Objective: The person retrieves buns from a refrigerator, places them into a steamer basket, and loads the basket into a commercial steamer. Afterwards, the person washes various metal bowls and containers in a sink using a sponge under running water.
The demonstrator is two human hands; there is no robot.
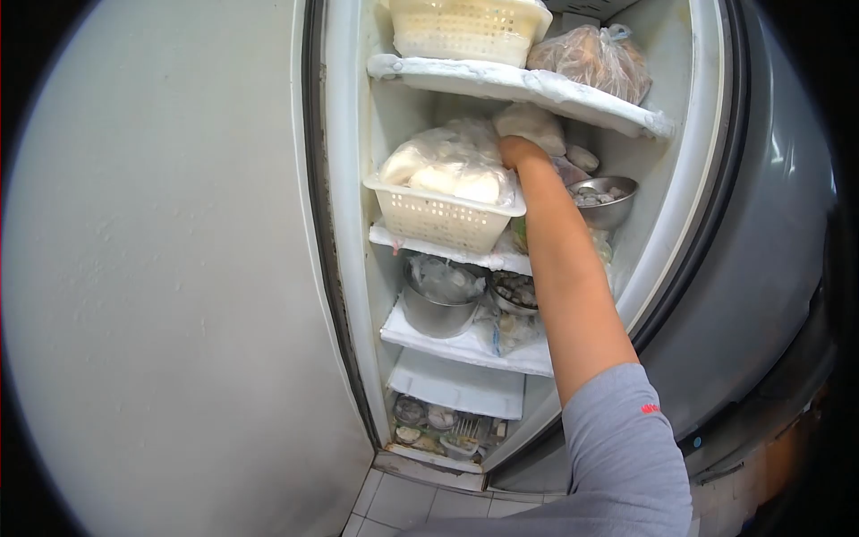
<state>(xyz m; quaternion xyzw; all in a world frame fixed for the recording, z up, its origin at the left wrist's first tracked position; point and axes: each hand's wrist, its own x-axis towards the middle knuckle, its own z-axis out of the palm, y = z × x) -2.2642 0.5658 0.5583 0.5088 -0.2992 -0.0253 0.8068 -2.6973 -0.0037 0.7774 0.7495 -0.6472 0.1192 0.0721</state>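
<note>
My right hand (515,152) reaches deep into the second shelf of an open upright freezer. Its fingers are hidden behind a clear plastic bag of white food (452,170), so what they hold, if anything, does not show. That bag sits in a white perforated basket (443,217). Just behind and above the hand is another pale plastic bag (532,125). To the right of my forearm, a metal bowl (608,210) with greyish lumps in it stands on the same shelf. My left hand is out of view.
The frosted upper shelf (519,83) holds another white basket (461,31) and a tied bag (595,61). Below are a metal pot (437,309) with plastic in it and a second bowl (516,291). The freezer door (179,224) fills the left.
</note>
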